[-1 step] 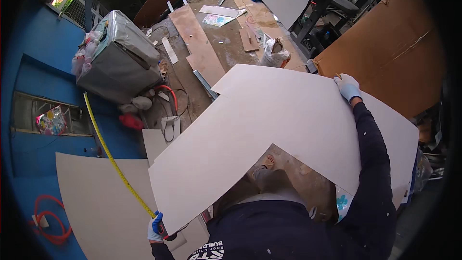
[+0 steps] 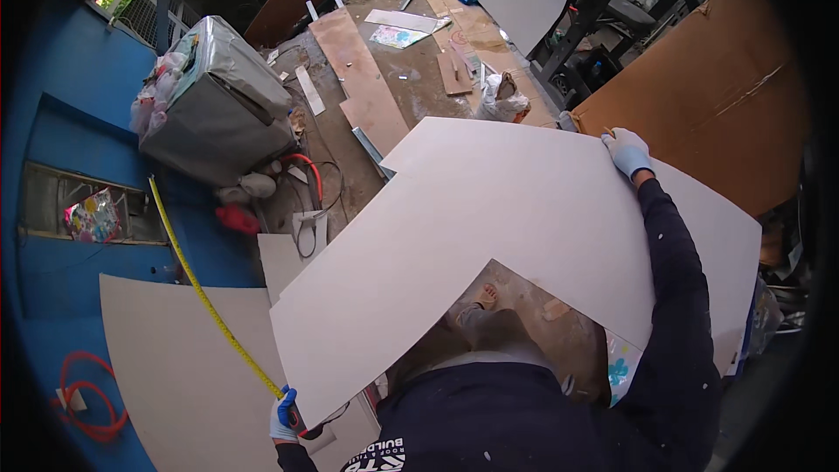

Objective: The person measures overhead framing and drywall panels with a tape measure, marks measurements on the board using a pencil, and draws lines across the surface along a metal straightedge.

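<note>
A large white board [image 2: 489, 175] with a notch cut in its near edge lies in front of me. My left hand [image 2: 281, 419], in a blue and white glove, is closed around a red and black tape measure [image 2: 298, 425] at the board's near left corner. Its yellow blade [image 2: 203, 294] sticks out in a curve towards the blue wall, its tip off the board. My gloved right hand [image 2: 628, 154] rests at the board's far edge, fingers closed on a thin yellowish-brown stick that looks like a pencil [image 2: 608, 132].
Another pale board [image 2: 192, 358] leans at the left by the blue wall [image 2: 79, 288]. A silver-covered box [image 2: 227, 105] stands beyond it. Cut strips [image 2: 363, 70], cables and a white sack [image 2: 502, 98] litter the floor. A brown panel [image 2: 699, 105] leans at the right.
My right hand has shifted very slightly left along the board's far edge. The tape blade's tip has moved a little left and down.
</note>
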Tool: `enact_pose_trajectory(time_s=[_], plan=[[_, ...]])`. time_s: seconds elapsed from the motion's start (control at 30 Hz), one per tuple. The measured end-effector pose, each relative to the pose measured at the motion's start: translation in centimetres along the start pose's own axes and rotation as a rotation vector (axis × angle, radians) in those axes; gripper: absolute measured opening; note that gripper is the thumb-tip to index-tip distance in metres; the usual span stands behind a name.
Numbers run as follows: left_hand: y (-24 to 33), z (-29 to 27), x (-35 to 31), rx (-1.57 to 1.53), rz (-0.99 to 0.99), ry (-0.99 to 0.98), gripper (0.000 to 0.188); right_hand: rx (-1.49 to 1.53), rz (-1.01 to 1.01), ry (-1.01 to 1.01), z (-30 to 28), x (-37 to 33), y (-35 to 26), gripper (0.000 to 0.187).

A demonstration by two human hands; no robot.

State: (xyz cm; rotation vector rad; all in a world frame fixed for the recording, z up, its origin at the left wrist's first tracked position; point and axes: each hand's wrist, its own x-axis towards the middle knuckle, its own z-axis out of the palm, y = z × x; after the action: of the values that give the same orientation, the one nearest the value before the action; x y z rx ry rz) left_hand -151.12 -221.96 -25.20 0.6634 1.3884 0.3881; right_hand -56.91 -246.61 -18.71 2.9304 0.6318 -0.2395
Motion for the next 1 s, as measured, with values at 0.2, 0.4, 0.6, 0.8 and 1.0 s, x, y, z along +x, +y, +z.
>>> enact_pose_trajectory(time_s=[0.2,0.4,0.6,0.8,1.0], plan=[[-5.4,0.6,1.9,-0.118,-0.018,0.053,0.037,-0.080,-0.220,0.011,-3.8,12.8,-16.0,0.044],[-5.3,5.9,4.9,-0.299,-0.078,0.108,0.042,-0.105,-0.390,0.044,-6.4,23.8,-31.7,0.048],[-7.7,13.2,9.0,-0.482,-0.045,0.241,0.043,-0.142,-0.624,0.101,-10.1,35.0,-47.6,0.048],[-8.6,27.9,17.2,-0.595,-0.157,0.278,0.052,-0.146,-0.844,0.239,-14.2,51.4,-60.9,0.041],[-4.9,43.0,25.2,-0.506,-0.141,0.358,0.052,-0.041,-1.071,0.435,-20.6,69.0,-70.6,0.050]])
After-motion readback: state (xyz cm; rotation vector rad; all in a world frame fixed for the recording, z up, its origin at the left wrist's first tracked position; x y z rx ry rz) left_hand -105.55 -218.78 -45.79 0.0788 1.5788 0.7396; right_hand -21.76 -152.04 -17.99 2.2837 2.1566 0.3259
